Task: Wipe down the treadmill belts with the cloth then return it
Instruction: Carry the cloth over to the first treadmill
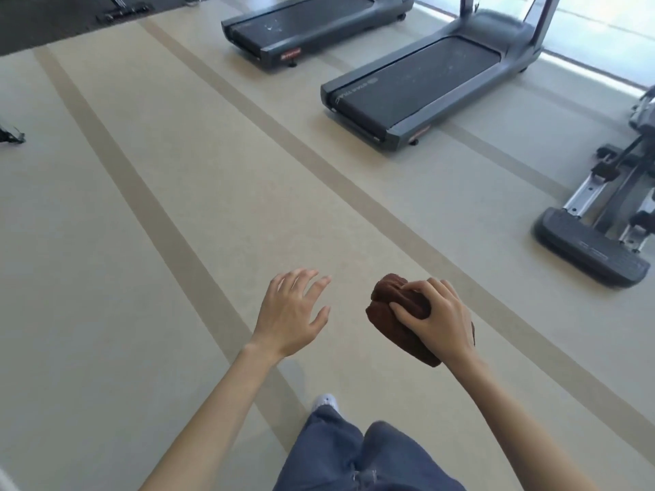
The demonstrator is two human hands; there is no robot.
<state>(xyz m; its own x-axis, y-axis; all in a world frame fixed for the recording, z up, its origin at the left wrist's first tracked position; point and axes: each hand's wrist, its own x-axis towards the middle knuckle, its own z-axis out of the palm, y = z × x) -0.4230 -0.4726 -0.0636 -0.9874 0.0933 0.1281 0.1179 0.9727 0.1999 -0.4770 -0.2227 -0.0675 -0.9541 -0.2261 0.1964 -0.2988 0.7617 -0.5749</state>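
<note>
Between the fingers (407, 315) of the right hand (441, 322), the cloth (388, 324) is brown, soft and matt, with a thick, towel-like nap. Far beyond the fingertips, the near treadmill belt (414, 79) and the far treadmill belt (301, 15) are 2 matt black, rubbery-looking surfaces flecked with pale specks. The floor (141, 242) below the fingers is smooth, matt beige.

Dark brown cloth (386, 292). Pale beige floor (106, 278) banded with darker tan stripes (170, 239). Black treadmill belts (418, 83), white-flecked, in dark grey frames (397, 138) with small red labels (420, 130). Blue denim trousers (336, 451), white shoe (324, 400).
</note>
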